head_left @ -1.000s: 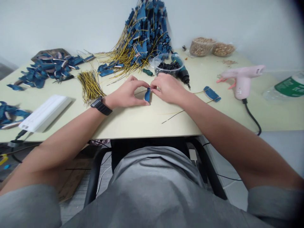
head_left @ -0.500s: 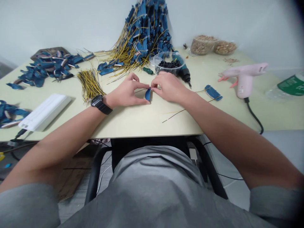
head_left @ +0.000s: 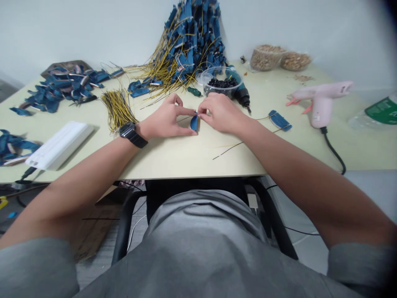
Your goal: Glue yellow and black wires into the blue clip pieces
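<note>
Between the thumb and forefinger of my left hand [head_left: 169, 118] a small curved blue piece [head_left: 194, 123] is held on edge above the table. A dark wire runs from it back under the left palm. My right hand [head_left: 220, 111] is closed in a pinch at the piece's upper right corner; what its fingertips grip is too small to make out. Beyond the right forearm lies another blue piece [head_left: 280, 120] with thin wires. Loose dark and yellow wire ends [head_left: 228, 150] stick out on the near side of that forearm.
Behind my hands stand a tub of small black parts [head_left: 221, 85], a power drill [head_left: 242, 93] and a tall heap of wired blue pieces [head_left: 192, 45]. Yellow wires [head_left: 116, 109] and a white power brick [head_left: 60, 145] lie left. A pink glue gun [head_left: 321, 103] stands right.
Both hands keep nearly the same grip and place at the blue piece. The whole view has shifted very slightly.
</note>
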`<state>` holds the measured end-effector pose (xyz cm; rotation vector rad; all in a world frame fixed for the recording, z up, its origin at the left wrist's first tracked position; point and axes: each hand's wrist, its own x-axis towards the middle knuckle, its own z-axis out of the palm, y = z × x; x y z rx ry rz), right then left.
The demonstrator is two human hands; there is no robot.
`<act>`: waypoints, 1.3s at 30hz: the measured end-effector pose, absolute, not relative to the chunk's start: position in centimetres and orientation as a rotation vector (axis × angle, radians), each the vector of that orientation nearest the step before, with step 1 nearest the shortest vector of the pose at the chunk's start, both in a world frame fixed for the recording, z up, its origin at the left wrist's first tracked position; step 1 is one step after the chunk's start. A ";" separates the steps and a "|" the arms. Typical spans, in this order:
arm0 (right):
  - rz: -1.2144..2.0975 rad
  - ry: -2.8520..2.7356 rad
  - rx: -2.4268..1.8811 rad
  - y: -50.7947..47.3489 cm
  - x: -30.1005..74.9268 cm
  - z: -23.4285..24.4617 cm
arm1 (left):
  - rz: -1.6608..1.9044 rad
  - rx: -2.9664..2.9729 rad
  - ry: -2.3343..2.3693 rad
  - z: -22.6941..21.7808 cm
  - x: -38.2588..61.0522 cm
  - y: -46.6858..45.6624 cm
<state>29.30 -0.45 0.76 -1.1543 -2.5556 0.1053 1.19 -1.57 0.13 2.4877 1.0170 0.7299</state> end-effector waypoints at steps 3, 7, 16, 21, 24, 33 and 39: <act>0.127 -2.535 -1.153 -0.5 29.3 0.7 | 0.752 2.461 1.027 -0.2 1.1 -1.3; 0.186 -2.488 -1.169 -0.4 29.4 0.8 | 0.743 2.360 0.965 -0.7 0.8 -0.9; 0.331 -2.413 -1.168 -0.1 29.7 0.9 | 0.710 2.113 0.819 -1.4 -0.1 0.5; 0.386 -2.356 -1.160 -0.2 29.7 0.6 | 0.683 2.104 0.760 -1.5 -0.4 0.8; 0.374 -2.369 -1.164 -0.2 29.6 0.6 | 0.681 2.101 0.753 -1.4 -0.4 0.7; 0.427 -2.363 -1.149 -0.5 29.3 1.0 | 0.635 2.101 0.732 -0.4 -0.2 0.3; 0.496 -2.348 -1.084 -0.5 29.3 0.7 | 0.572 2.113 0.724 0.2 -0.4 0.2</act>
